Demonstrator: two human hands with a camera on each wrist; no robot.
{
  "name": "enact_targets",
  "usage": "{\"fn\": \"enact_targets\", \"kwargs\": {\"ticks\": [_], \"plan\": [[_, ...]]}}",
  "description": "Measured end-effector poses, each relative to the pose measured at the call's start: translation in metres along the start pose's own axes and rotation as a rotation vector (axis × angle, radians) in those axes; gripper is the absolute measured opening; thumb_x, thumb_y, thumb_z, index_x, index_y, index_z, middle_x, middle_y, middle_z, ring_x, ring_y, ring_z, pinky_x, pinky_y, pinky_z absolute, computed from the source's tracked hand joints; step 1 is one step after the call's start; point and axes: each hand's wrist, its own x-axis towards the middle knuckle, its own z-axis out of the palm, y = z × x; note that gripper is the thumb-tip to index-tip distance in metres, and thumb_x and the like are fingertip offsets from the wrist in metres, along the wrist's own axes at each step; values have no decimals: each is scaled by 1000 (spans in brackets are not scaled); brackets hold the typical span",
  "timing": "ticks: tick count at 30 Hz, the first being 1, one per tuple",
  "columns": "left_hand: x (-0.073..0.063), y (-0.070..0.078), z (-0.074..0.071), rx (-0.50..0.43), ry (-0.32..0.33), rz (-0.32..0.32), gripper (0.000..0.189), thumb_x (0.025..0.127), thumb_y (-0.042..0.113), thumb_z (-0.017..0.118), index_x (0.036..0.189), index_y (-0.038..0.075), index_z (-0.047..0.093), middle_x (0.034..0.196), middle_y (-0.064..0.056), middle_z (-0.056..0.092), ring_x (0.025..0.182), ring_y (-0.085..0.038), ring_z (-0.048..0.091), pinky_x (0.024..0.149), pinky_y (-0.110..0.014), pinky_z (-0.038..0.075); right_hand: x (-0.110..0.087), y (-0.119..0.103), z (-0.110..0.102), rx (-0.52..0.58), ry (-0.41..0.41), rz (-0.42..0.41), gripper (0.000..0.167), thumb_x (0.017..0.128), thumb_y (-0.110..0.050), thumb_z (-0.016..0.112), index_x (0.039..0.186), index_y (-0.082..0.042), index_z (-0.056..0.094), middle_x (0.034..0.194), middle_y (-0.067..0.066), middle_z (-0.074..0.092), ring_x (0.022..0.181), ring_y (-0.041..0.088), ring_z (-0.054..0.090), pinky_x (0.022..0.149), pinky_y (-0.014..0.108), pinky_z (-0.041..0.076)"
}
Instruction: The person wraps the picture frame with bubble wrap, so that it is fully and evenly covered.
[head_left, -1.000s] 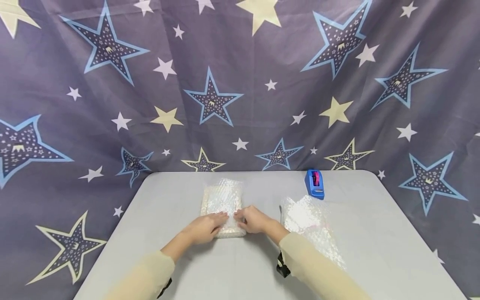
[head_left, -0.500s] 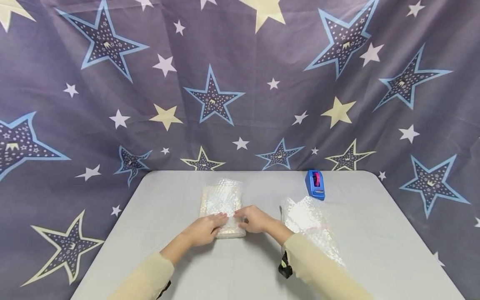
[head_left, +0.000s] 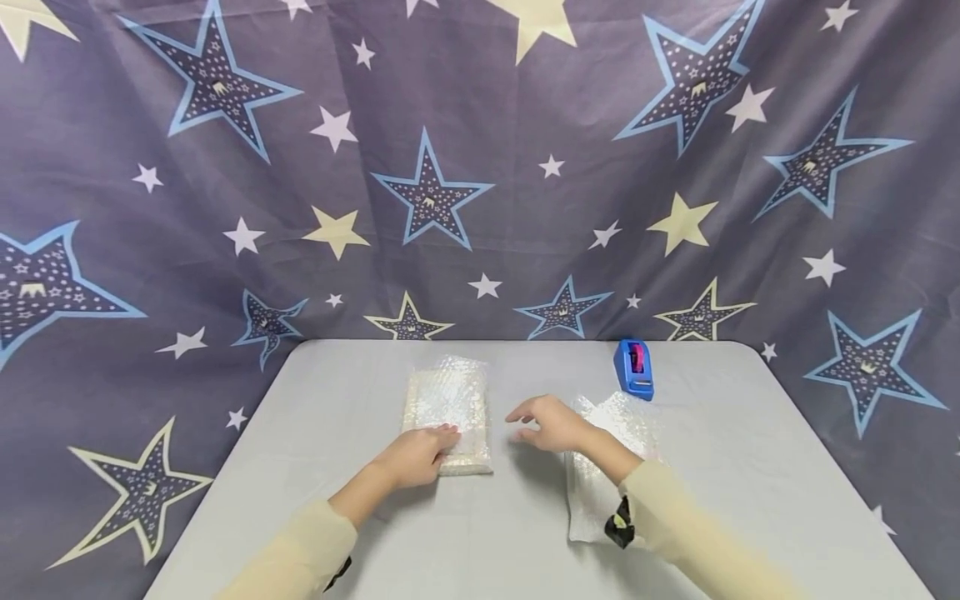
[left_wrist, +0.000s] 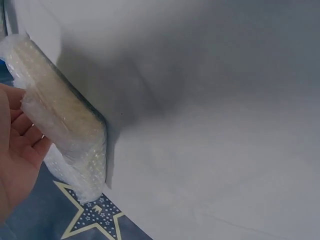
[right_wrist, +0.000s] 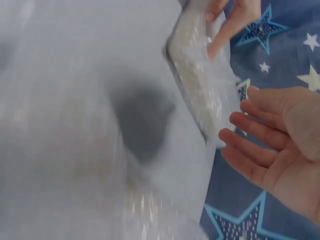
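Note:
A flat, rectangular package in clear bubble wrap (head_left: 446, 396) lies left of the table's middle. My left hand (head_left: 411, 457) rests on its near-left part, fingers stretched over the wrap. In the left wrist view the fingers of the left hand (left_wrist: 22, 155) touch the package (left_wrist: 67, 102), and a pale edge shows through the wrap. Apart from the package, to its right, my right hand (head_left: 551, 423) hovers with loosely bent fingers and nothing in them. The right wrist view shows this right hand (right_wrist: 280, 135) with spread fingertips. What the wrap encloses cannot be made out.
More bubble wrap (head_left: 588, 500) lies on the right of the table, partly beneath the right forearm. Behind it stands a blue tape dispenser (head_left: 634, 379) with a pink core. A star-patterned cloth (head_left: 480, 242) hangs beyond the white table's (head_left: 352, 383) far edge.
My right hand has left the package's right edge and moved right, towards the other bubble wrap. My left hand has stayed on the package.

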Motion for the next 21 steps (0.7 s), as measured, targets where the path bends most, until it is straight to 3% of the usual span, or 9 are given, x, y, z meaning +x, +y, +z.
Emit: {"fn": "enact_targets", "kwargs": {"ticks": [6, 10, 13, 14, 16, 18, 21], "plan": [[5, 4, 1, 26, 18, 3, 37, 86, 3, 53, 121, 5, 65, 128, -12, 65, 121, -27, 62, 105, -40, 49, -23, 33, -25, 39, 68, 37, 22, 87, -8, 64, 105, 2, 70, 99, 15, 74, 84, 27, 70, 75, 35, 61], [8, 6, 0, 50, 26, 9, 37, 83, 2, 54, 116, 7, 68, 123, -12, 67, 115, -28, 65, 99, -41, 53, -38, 62, -44, 58, 163, 138, 19, 87, -7, 65, 102, 3, 71, 92, 15, 75, 78, 23, 70, 70, 29, 60], [9, 6, -1, 94, 34, 16, 28, 76, 1, 57, 100, 8, 72, 112, -11, 73, 87, -22, 72, 79, -36, 60, -45, 85, -55, 60, 253, 237, 18, 87, -7, 65, 100, 3, 71, 90, 16, 74, 75, 22, 69, 69, 28, 58], [10, 5, -2, 107, 31, 14, 25, 74, 1, 57, 93, 8, 72, 105, -10, 75, 73, -18, 69, 70, -33, 59, -47, 93, -58, 60, 282, 271, 18, 87, -7, 65, 100, 4, 71, 89, 18, 74, 74, 22, 69, 69, 28, 58], [10, 5, -3, 120, 33, 14, 22, 69, 0, 59, 86, 9, 70, 95, -9, 75, 53, -11, 50, 52, -26, 48, -51, 108, -63, 53, 330, 344, 19, 88, -9, 65, 100, 4, 71, 91, 20, 73, 75, 25, 69, 69, 30, 58], [10, 5, -3, 127, 20, 5, 26, 66, -1, 59, 87, 9, 71, 95, -10, 75, 49, -8, 30, 45, -22, 33, -55, 122, -66, 51, 367, 440, 22, 90, -13, 63, 102, 4, 71, 93, 22, 73, 78, 27, 69, 69, 31, 57], [10, 5, -3, 123, 8, -14, 44, 65, -1, 59, 106, 9, 73, 102, -12, 75, 49, -5, 22, 46, -19, 26, -61, 138, -69, 40, 412, 576, 26, 92, -18, 61, 103, 4, 70, 96, 24, 72, 83, 31, 68, 67, 30, 54]]}}
